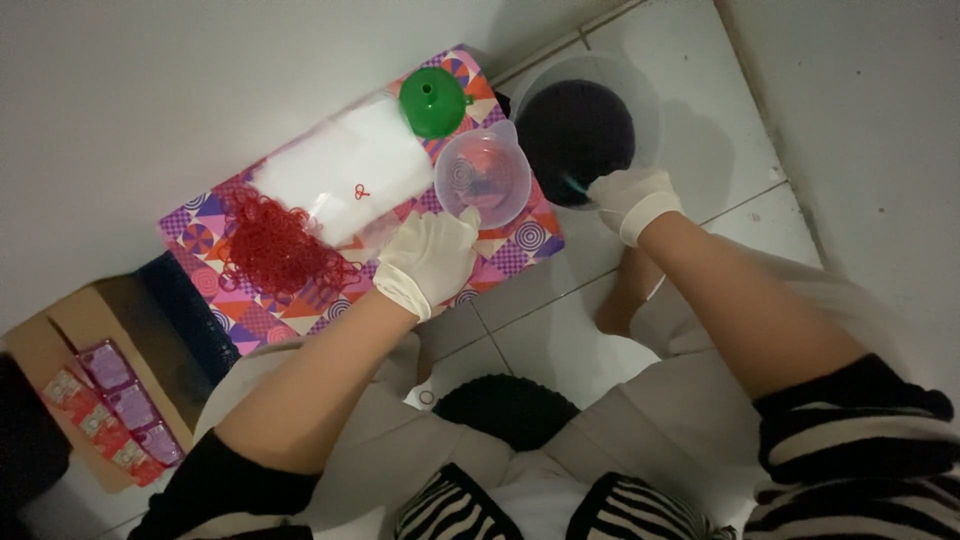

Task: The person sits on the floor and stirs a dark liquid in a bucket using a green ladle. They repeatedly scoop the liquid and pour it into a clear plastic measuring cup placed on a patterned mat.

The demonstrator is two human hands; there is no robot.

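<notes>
My left hand (430,258), in a white glove, grips the near rim of a clear plastic measuring cup (484,175) that stands on a patterned pink and purple mat (520,245). My right hand (628,198), also gloved, is closed on a thin teal-handled tool at the near edge of a clear bowl (585,125) holding dark liquid; the tool's end is hidden. A green funnel (433,101) lies on the mat just behind the cup. A pile of red rubber bands (275,245) sits to the left, beside a stack of clear plastic bags (340,170).
A cardboard box (70,335) with several small colourful packets (115,405) lies at the lower left. A dark round object (505,410) rests on the white tiled floor between my knees. A white wall runs behind the mat.
</notes>
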